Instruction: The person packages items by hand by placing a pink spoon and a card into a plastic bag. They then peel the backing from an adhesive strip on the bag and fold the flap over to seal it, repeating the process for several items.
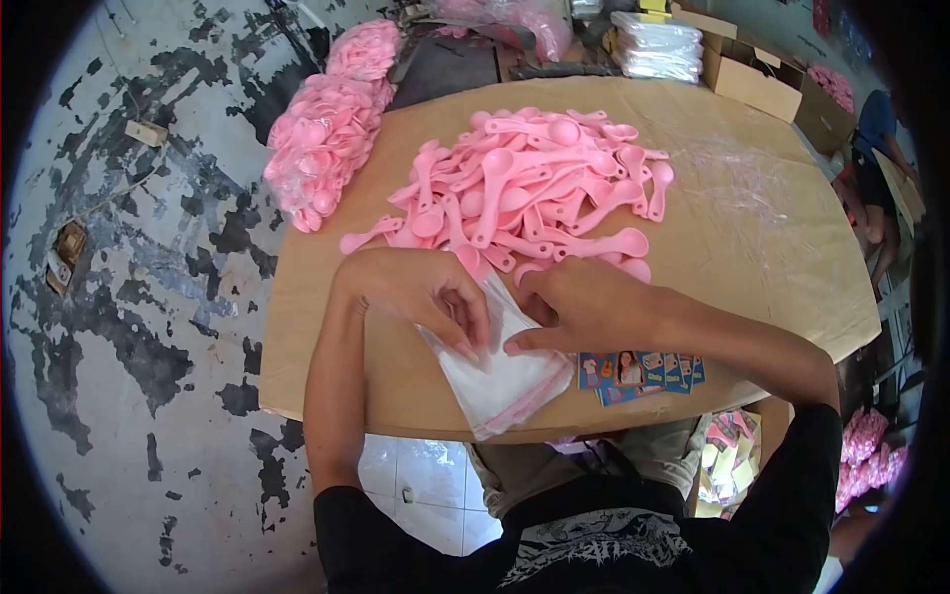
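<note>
A stack of clear plastic bags lies at the near edge of the cardboard-covered table. My left hand rests over the bags' left side, its fingers curled together at the plastic; what they pinch is too small to make out. From the right, my right hand reaches over the bags' upper end, thumb and fingers apart, close to a pink spoon. Beyond both hands is a large heap of pink spoons. Several printed cards lie fanned beside the bags, below my right forearm.
Bagged pink spoons sit at the table's left edge. Thin clear strips lie on the right of the table. Behind are a stack of clear packets and an open carton. Another person is at far right.
</note>
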`<act>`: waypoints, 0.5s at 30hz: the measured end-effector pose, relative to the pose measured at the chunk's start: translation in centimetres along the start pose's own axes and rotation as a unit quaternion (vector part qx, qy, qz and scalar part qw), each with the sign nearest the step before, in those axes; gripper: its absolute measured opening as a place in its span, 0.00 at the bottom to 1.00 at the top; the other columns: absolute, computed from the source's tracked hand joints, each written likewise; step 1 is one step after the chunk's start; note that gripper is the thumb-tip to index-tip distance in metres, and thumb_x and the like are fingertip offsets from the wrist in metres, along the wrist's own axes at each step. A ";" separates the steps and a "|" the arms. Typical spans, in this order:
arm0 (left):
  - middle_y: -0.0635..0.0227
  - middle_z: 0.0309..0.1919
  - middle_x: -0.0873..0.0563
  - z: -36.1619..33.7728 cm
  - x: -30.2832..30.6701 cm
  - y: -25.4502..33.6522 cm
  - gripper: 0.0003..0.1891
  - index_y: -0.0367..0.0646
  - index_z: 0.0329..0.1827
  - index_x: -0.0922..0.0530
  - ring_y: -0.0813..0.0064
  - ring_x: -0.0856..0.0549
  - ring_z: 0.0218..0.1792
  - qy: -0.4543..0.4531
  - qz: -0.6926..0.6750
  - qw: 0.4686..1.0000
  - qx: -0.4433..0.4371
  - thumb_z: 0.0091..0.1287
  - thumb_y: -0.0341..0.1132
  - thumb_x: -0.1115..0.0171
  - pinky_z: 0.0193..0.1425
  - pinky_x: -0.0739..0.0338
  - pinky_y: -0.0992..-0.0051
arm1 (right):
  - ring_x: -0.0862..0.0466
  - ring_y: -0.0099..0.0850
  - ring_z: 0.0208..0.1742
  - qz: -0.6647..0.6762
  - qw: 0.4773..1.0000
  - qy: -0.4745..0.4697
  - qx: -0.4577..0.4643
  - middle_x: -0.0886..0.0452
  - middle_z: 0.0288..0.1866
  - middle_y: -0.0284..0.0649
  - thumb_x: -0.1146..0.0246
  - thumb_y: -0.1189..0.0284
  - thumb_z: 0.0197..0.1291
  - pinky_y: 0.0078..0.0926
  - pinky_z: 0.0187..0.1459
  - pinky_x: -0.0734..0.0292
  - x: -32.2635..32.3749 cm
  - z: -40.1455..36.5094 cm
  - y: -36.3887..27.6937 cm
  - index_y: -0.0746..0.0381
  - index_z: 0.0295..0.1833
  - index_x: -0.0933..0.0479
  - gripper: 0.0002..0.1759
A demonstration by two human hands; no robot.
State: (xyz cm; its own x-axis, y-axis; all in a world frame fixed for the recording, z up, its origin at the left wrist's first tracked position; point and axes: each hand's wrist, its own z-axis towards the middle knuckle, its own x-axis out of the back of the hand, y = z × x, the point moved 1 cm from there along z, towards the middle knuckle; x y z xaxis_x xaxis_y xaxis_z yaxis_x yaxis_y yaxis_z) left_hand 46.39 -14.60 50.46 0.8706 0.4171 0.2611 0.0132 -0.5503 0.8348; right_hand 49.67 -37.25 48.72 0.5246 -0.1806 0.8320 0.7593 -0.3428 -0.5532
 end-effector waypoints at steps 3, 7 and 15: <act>0.64 0.43 0.12 -0.8 -0.2 0.6 0.12 0.33 0.47 0.16 0.80 0.14 0.43 -0.001 0.006 1.000 0.007 0.63 0.28 0.32 0.49 0.19 0.81 | 0.21 0.30 0.25 0.095 0.995 0.002 0.012 0.21 0.25 0.42 0.34 0.62 0.62 0.31 0.29 0.28 -0.6 1.0 1.3 0.66 0.30 0.25 0.17; 0.61 0.43 0.12 -1.1 -0.4 0.7 0.12 0.33 0.48 0.16 0.78 0.13 0.43 -0.004 -0.002 1.000 -0.001 0.61 0.26 0.31 0.50 0.18 0.80 | 0.23 0.28 0.23 0.149 0.989 -0.020 -0.009 0.22 0.23 0.42 0.36 0.65 0.64 0.30 0.28 0.29 0.0 0.8 1.3 0.66 0.32 0.24 0.15; 0.63 0.42 0.11 -0.3 -0.4 0.6 0.14 0.34 0.49 0.16 0.78 0.13 0.41 -0.002 0.002 0.996 0.090 0.64 0.32 0.32 0.46 0.18 0.79 | 0.24 0.27 0.27 0.084 0.986 0.140 0.038 0.23 0.26 0.41 0.45 0.72 0.70 0.29 0.32 0.28 2.0 -0.4 2.4 0.68 0.42 0.23 0.09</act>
State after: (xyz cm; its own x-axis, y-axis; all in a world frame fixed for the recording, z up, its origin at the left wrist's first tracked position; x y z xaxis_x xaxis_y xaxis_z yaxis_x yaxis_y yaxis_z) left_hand 45.86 -14.89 50.98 0.8723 0.4128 0.2620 0.0977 -0.6723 0.7338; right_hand 52.35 -38.82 49.11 0.5265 -0.4804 0.7014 0.7032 -0.2176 -0.6769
